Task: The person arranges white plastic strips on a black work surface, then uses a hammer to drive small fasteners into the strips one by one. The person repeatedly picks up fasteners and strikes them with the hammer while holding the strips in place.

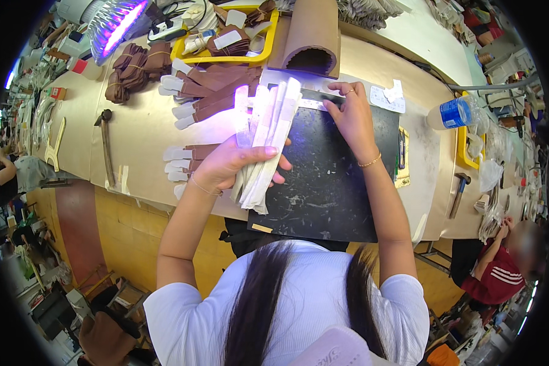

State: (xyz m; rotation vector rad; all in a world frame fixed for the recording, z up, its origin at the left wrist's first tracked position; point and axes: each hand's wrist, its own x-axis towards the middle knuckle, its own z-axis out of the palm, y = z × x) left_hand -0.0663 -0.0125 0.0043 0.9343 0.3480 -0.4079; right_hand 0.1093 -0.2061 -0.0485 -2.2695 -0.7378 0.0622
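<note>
My left hand [241,160] is closed round a bundle of long white strips [271,137], held tilted over the left part of a black board [329,171]. The thumb lies across the front of the bundle, and fingertips show on its right side. Near the board's far edge is a single white strip [311,104]. My right hand [355,116] is beside that strip's right end, thumb and forefinger apart, the thumb tip at the strip or just next to it. Brown strips with pale ends [195,97] lie fanned out left of the bundle.
A lit lamp [116,30] hangs at far left. Behind stand a yellow tray [268,46] and a brown roll [311,43]. Hammers [105,146] lie on both sides, a bottle [454,114] at right. Another person [491,274] sits at far right.
</note>
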